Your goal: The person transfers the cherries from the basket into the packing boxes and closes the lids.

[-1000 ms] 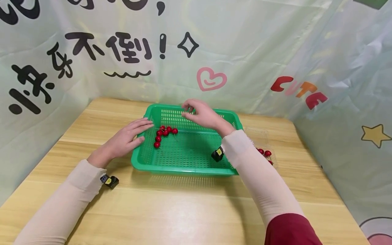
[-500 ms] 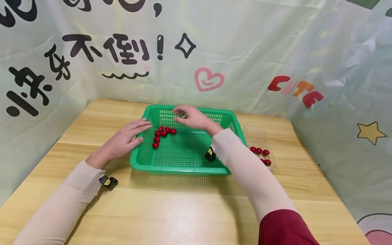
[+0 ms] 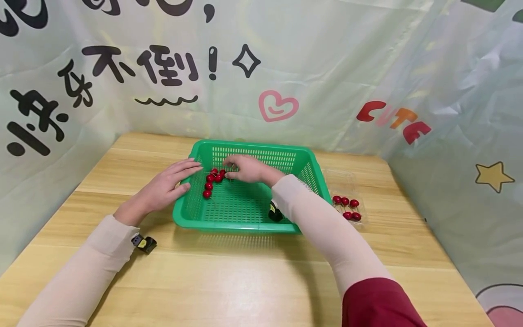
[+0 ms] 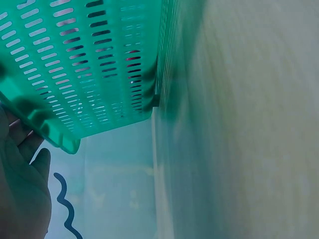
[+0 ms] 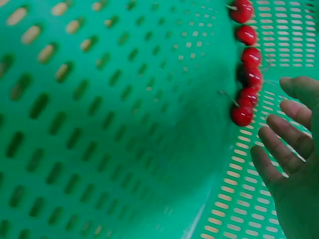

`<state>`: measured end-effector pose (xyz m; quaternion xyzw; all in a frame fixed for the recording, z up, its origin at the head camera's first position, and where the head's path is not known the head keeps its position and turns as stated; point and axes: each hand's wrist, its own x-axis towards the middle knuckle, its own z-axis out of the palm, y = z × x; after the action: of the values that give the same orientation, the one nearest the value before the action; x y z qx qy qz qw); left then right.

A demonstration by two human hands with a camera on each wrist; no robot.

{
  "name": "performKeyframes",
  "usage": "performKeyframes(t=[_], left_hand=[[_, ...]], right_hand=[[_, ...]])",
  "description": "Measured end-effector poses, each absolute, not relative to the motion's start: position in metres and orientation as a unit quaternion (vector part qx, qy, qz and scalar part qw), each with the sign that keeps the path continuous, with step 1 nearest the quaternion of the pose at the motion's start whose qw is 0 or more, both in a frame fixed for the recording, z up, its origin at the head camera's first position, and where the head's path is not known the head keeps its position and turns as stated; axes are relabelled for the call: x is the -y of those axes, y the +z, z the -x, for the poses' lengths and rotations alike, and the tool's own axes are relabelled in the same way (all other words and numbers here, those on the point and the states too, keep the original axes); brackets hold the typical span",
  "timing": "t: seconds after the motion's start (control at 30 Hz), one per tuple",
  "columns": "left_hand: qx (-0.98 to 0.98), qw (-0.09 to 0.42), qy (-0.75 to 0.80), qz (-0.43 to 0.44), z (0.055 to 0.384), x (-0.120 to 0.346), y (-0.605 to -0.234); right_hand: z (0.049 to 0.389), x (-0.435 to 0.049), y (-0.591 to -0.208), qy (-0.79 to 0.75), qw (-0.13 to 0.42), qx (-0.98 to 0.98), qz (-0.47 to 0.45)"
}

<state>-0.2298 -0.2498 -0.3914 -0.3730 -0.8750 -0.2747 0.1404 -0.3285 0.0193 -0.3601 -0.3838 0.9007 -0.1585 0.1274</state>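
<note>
A green perforated plastic basket [image 3: 241,226] stands on the wooden table. Several red cherries [image 3: 207,194] with thin stems lie inside it, toward the left. My left hand [image 3: 162,185] rests with extended fingers on the basket's left rim; the left wrist view catches that hand [image 4: 22,184] beside the rim. Lowered into the basket, my right hand [image 3: 249,169] is right beside the cherries and covers one or more of them from above. In the right wrist view its spread, slightly bent fingers [image 5: 284,142] are apart from the cherries [image 5: 242,113], with nothing held.
Right of the basket, a clear plastic box [image 3: 342,178] holds several more cherries [image 3: 354,203]. A printed cloth backdrop [image 3: 327,68] rises behind the table [image 3: 229,281] and along its sides. My right forearm crosses over the basket's right front corner.
My right hand has moved left and down into the basket, close to the cherries. More of the cherries in the clear box now show. The left hand stays on the rim.
</note>
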Motion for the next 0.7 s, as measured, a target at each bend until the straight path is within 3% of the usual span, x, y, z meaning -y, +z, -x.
performKeyframes(t=[0.47, 0.7], left_hand=[[0.872, 0.146, -0.272, 0.379, 0.230, 0.250, -0.391], [0.873, 0.147, -0.273, 0.376, 0.229, 0.250, -0.391]], right_hand=[[0.329, -0.019, -0.372, -0.080, 0.158, -0.909, 0.377], [0.327, -0.019, -0.373, -0.062, 0.144, -0.908, 0.389]])
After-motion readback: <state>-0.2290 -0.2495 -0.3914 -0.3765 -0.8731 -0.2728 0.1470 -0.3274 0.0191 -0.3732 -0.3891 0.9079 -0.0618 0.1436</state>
